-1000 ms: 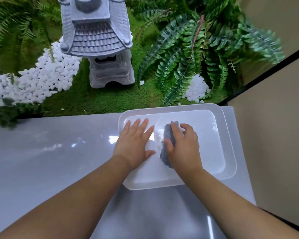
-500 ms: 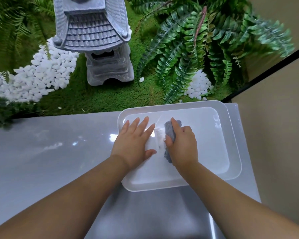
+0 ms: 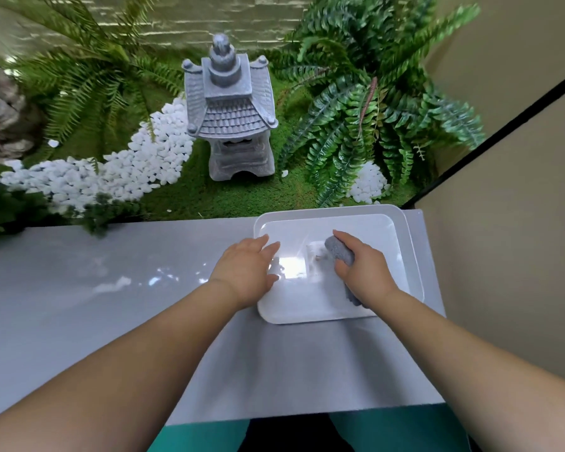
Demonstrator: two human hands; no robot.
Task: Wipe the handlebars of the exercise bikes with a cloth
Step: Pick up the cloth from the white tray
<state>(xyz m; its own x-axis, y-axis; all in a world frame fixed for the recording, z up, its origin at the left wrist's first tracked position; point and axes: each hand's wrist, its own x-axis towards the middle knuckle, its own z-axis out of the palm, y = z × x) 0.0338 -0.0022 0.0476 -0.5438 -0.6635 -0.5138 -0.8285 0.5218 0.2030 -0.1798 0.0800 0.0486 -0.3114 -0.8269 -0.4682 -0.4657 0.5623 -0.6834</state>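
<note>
**Cloth held in the tray, left hand flat beside it**

Head view: your right hand (image 3: 366, 272) sits right of centre in the frame, inside the white tray (image 3: 408, 243). Its grip is clamped on the grey cloth (image 3: 340, 252): fingers curl over the top of the bunched cloth and the thumb comes in from the left side. The cloth shows above the fingers and again as a dark strip below the wrist, down toward the tray's near edge, so it lies on the tray floor under your palm.

Your left hand (image 3: 245, 269) is at centre frame, just left of the right hand and apart from it. Its grip is apart: fingers are straight and close together, pointing up and to the right, lying over the tray's left rim. It holds nothing. Between the two hands the tray floor shows a bright glare patch and a small pale square; what that square is cannot be told.

The tray rests on the glossy grey surface (image 3: 111, 305), at its far right corner. Both forearms reach in from the bottom corners of the frame. At the bottom edge, below the surface, teal fabric shows.

Across the upper half of the frame, beyond the surface, is a moss bed with a grey stone lantern (image 3: 232, 109) at upper centre, white pebbles (image 3: 111, 171) to its left, and ferns (image 3: 372, 102) at upper right. A beige wall fills the right edge.
</note>
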